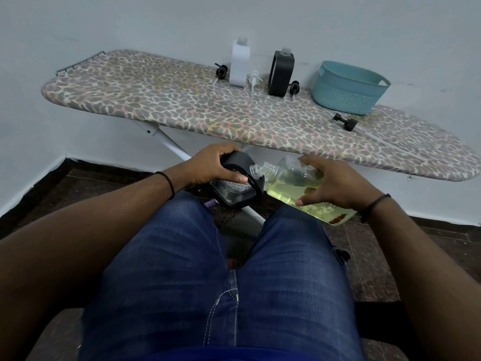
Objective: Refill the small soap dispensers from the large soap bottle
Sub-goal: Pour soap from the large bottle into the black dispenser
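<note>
Two hands busy | left hand (213,165) grips black dispenser (238,185), right hand (335,183) wraps large soap bottle (299,186) tipped over my lap, necks touching | risk: mouths barely lined up, a wobble probably dumps soap on my jeans (208,282)

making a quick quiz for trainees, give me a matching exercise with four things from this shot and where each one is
Things:
1. large soap bottle
2. black dispenser with no pump
3. white dispenser
4. teal basket

Places:
A. standing on the ironing board, next to a white pump
B. gripped by the left hand, over the lap
C. at the right end of the board, by the wall
D. tilted in the right hand, neck towards the held dispenser

Pairs: 1-D, 2-B, 3-A, 4-C
</note>
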